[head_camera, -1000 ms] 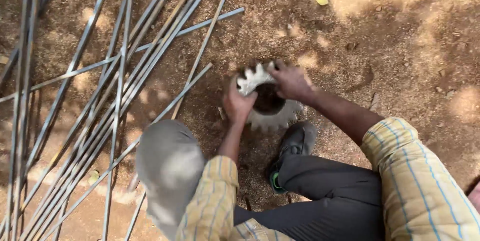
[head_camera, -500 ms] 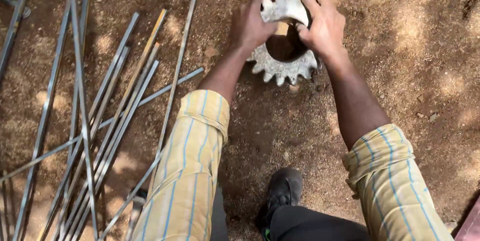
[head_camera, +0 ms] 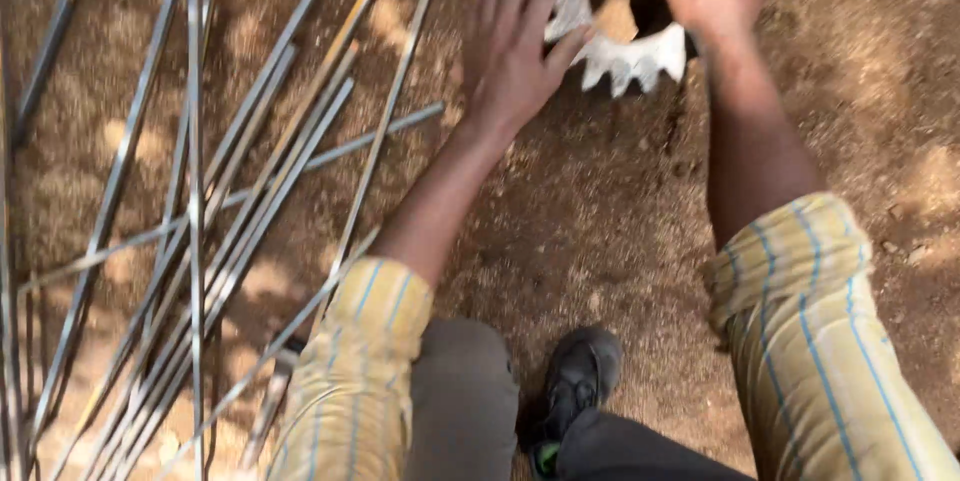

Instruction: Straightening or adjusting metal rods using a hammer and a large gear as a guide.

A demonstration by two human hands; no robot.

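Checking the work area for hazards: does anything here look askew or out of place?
Yes. The metal rods lie loose on the dirt ground, crossing at odd angles, close to the left hand. The toothed ring shows no visible damage.

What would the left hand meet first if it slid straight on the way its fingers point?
The left hand points up the picture, its fingers beside the toothed metal ring. Beyond the fingertips only bare dirt ground shows before the frame edge, so the way looks free.

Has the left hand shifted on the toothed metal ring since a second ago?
Yes. The left hand opened flat against the pale toothed metal ring, sliding toward the grey rods.
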